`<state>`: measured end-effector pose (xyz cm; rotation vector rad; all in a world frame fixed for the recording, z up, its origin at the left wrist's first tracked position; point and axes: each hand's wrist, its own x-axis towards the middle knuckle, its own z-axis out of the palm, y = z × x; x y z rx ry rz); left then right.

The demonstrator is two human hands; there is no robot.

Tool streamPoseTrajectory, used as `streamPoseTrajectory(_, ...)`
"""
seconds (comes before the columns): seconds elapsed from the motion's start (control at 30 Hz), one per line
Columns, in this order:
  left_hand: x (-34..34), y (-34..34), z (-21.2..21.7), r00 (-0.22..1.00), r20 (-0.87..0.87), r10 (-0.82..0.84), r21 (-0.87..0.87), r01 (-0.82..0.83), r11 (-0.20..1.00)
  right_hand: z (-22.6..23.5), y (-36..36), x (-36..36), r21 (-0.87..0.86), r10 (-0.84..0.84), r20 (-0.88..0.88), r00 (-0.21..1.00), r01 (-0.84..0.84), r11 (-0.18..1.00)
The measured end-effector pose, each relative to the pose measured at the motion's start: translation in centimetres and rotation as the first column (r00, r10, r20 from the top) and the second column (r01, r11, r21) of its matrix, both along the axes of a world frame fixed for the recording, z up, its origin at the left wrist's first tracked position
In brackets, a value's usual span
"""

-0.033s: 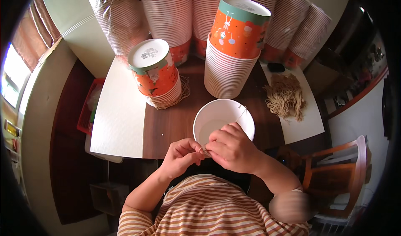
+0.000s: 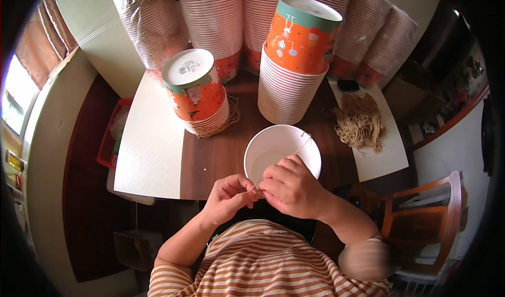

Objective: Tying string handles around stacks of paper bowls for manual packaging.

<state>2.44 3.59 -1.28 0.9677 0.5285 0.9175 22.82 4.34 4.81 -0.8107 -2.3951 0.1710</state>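
A white-lined paper bucket (image 2: 259,149) stands at the table's near edge with its mouth up. From a knot at its far right rim, a thin tan string (image 2: 303,145) runs down to my right hand (image 2: 292,187), which is closed on it over the bucket's near side. Just to the left, the thumb and forefinger of my left hand (image 2: 230,196) pinch a bit of the string. The fingertips of both hands nearly meet there. The near rim of the bucket is hidden behind my hands.
Beyond the bucket rises a nested stack of buckets (image 2: 288,94) topped by an upturned orange one. A shorter stack (image 2: 195,100) stands left, with loose string around its base. Plastic-wrapped stacks (image 2: 210,23) line the back. A tan string bundle (image 2: 360,122) lies right; a wooden chair (image 2: 421,223) stands beside the table.
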Motion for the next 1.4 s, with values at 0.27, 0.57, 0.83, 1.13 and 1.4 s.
streamPoseTrajectory(0.27, 0.3, -2.0, -0.7, 0.955, -0.084, 0.286, 0.333, -0.244, 0.911, -0.8, -4.5, -1.6, -0.173, -0.225, -0.086, 0.971, 0.207, 0.963)
streamPoseTrajectory(0.57, 1.7, -4.1, -3.3, 0.728, -0.223, 0.648, 0.548, -0.457, 0.701, -3.2, -6.8, -2.5, -0.145, -0.438, -0.146, 0.887, 0.419, 0.896)
streamPoseTrajectory(0.83, 2.6, -4.7, -3.1, 0.904, 0.003, 0.427, -0.118, -0.424, 0.898, -8.6, -5.4, -3.1, -0.064, -0.434, -0.286, 0.855, 0.434, 0.898)
streamPoseTrajectory(1.13, 2.1, -4.6, -3.7, 0.860, 0.056, 0.508, -0.207, -0.487, 0.848, -8.0, -4.8, -4.3, -0.575, -0.417, -0.564, 0.713, 0.023, 0.818)
streamPoseTrajectory(1.4, 2.3, -4.8, -3.9, 0.824, -0.049, 0.565, -0.067, -0.567, 0.821, -9.3, -4.6, -5.2, -0.737, -0.729, -0.615, 0.302, -0.549, 0.394)
